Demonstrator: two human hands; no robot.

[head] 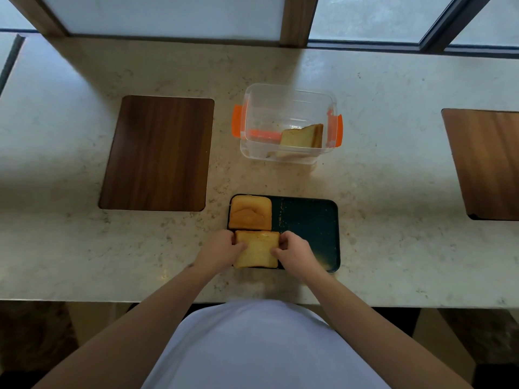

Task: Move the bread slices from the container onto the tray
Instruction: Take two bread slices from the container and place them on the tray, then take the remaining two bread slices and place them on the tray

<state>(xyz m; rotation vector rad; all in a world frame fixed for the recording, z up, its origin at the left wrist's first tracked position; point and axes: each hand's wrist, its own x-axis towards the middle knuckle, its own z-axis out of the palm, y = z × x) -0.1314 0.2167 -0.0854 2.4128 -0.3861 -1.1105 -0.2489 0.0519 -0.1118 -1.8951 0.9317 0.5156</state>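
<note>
A dark tray (309,220) lies near the counter's front edge. One bread slice (250,212) rests flat in its far left corner. A second bread slice (257,249) lies at the near left of the tray, held at both sides: my left hand (220,248) grips its left edge and my right hand (292,249) grips its right edge. Behind the tray stands a clear plastic container (286,108) with orange clips. Inside it, more bread slices (304,136) lean against the right wall.
A dark wooden board (157,153) lies on the marble counter left of the container. Another wooden board (488,164) sits at the far right. Window frames run along the back of the counter. Crumbs dot the tray's bare right half.
</note>
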